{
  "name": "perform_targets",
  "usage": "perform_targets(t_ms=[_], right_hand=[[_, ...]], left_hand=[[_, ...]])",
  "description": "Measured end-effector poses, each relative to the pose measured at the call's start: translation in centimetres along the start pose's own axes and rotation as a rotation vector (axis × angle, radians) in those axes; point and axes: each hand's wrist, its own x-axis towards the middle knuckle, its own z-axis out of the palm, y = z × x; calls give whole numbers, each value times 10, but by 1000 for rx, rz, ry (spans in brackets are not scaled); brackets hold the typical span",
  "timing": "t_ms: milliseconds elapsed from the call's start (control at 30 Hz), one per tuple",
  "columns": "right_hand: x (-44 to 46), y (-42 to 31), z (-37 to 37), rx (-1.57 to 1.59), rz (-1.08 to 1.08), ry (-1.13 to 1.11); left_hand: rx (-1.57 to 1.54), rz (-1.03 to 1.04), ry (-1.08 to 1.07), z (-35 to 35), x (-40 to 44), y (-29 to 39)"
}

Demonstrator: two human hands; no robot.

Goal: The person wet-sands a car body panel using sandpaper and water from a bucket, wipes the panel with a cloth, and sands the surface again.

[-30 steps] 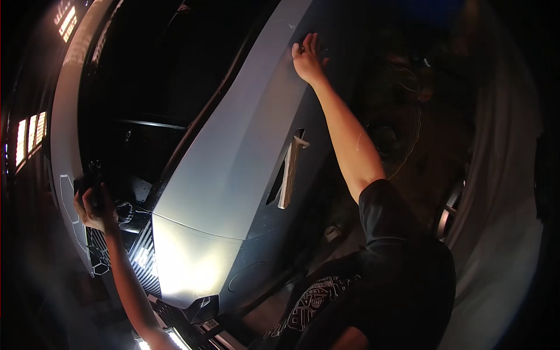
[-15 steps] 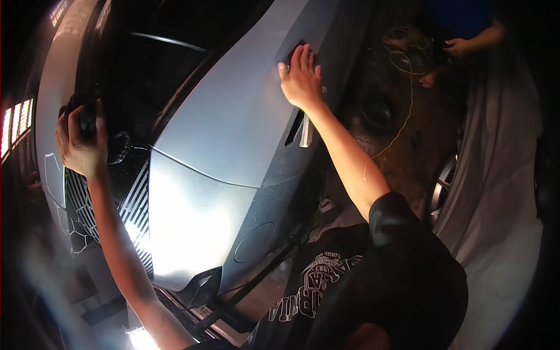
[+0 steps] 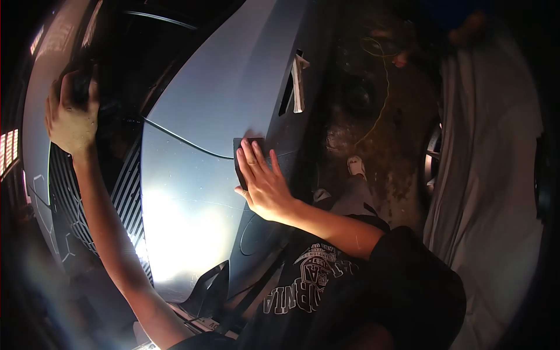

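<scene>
My right hand lies with its fingers over a dark flat pad, pressing it on the grey car body panel beside a seam. The thumb rests at the pad's near edge. Above it, the panel has a dark slot with a pale strip standing in it. A round outline shows lower down. At the far left, my left hand has its fingers curled round something black, largely lost in shadow, so its kind cannot be made out. Bright light falls on the panel's lower part.
Grey cloth hangs along the right, beside part of a wheel. A thin yellow cord runs over the stained floor. Another person's blurred arm is at the top right. Black slats lie left of the panel.
My right hand has come down the panel towards me with the dark pad, from above the slot to the seam. My left hand has shifted slightly left. The view has shifted too.
</scene>
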Motion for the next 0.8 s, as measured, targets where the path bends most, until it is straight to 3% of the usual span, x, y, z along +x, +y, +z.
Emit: perform_targets(t_ms=[67,167,233,300,367,467,567,633,700,767,800], right_hand=[[21,23,-6,-21,-36,42],[136,103,-37,14,190,218],[146,104,-27,13,151,307],[73,60,-13,15,-67,194],[3,49,-19,-32,-238,-56],[39,54,-23,-162,-394,-68],[130,-5,-34,-126,-611,156],[120,9,-35,-116,-693,52],[60,72,-32,-101,-714,-255],[34,85,-39,-148,-626,-339],[54,68,-34,-30,-639,-277]], left_hand=[[4,-28,-3,-1,-3,-1],[51,15,27,2,-4,-5],[13,5,22,2,-5,-4],[-43,4,71,-4,-1,3],[-27,22,51,-2,-1,-2],[7,16,40,-4,-4,-3],[4,19,21,1,-6,-2],[-1,34,33,1,-6,-6],[32,26,29,-3,-5,-2],[79,17,12,-2,-7,-10],[84,9,25,3,-9,-12]])
